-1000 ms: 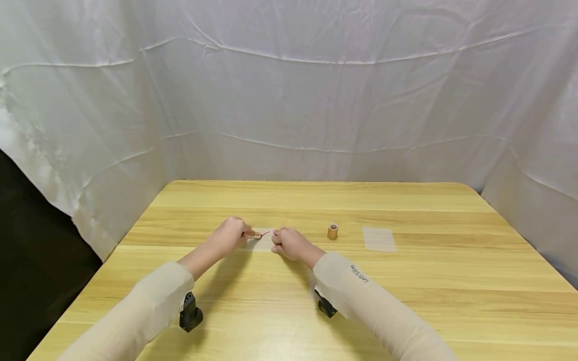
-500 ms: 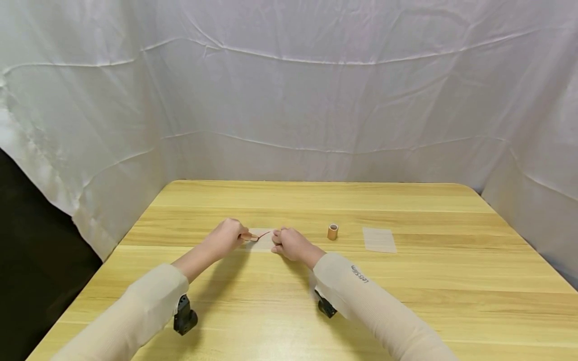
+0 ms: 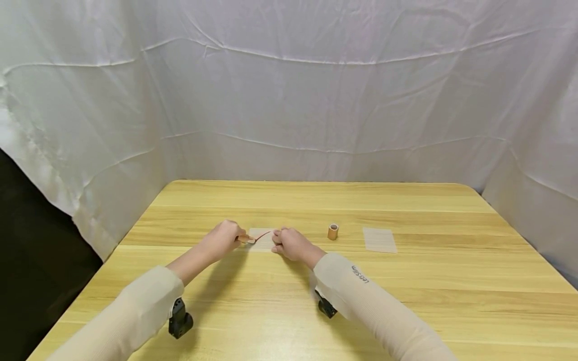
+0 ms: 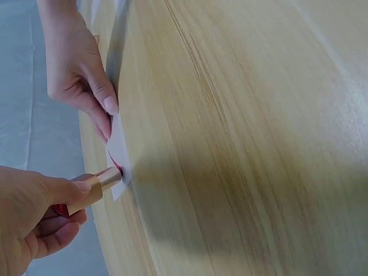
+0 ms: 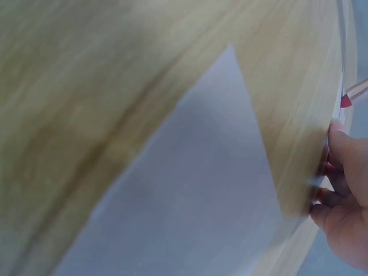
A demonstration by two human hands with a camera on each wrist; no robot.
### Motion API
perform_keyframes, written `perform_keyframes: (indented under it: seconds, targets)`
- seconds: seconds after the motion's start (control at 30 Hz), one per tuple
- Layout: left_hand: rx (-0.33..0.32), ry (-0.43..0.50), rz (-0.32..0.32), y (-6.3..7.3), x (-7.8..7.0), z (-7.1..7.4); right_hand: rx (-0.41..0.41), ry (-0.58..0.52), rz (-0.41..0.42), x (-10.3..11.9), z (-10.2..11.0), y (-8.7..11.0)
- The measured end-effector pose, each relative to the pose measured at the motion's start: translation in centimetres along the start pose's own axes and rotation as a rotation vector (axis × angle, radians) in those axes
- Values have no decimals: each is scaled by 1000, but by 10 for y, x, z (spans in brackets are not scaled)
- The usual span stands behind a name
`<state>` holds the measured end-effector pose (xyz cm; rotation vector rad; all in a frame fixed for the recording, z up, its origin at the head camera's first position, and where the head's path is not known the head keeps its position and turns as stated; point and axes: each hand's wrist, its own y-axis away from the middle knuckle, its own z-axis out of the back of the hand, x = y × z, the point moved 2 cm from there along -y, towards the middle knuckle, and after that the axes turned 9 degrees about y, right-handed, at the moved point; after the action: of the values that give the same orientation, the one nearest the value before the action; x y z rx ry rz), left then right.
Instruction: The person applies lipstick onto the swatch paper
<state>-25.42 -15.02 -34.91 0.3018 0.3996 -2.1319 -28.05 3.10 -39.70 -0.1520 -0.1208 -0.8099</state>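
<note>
A lipstick [image 3: 247,239] with a gold case is pinched between the thumb and fingers of my left hand [image 3: 222,235]. In the left wrist view the lipstick's red tip meets a small white sheet of paper [image 4: 117,138], where a curved red line [image 3: 263,235] runs toward my other hand. My right hand [image 3: 291,243] rests at the right side of this sheet. Its thumb and index finger, spread apart, press on the paper in the left wrist view. Part of the sheet is hidden under that hand.
A gold lipstick cap [image 3: 332,231] stands upright right of my right hand. Farther right lies a second white sheet [image 3: 379,239] on the wooden table [image 3: 253,321]. Another white sheet [image 5: 190,172] lies close before the right wrist camera. White cloth [image 3: 289,100] hangs behind the table.
My left hand has moved a little left and toward me with the lipstick, and the red line on the paper has grown longer. My right hand has stayed put.
</note>
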Motion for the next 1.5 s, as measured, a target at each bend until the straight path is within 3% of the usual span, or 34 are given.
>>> perform_keyframes:
  seconds: [0.17,0.57,1.17,1.23,1.5]
  targets:
    - [19,-12,16,2,0,1,-5,11,3,0,0,0]
    - [14,-51,-13,7,-3,4,-15,29,21,-1,0,1]
    - [18,-35,-9,15,0,5,7,40,8,1,-2,2]
    - [3,-5,6,17,3,6,5,38,11,1,-2,1]
    - [-134,90,-35,24,8,9,6,6,-8,2,0,1]
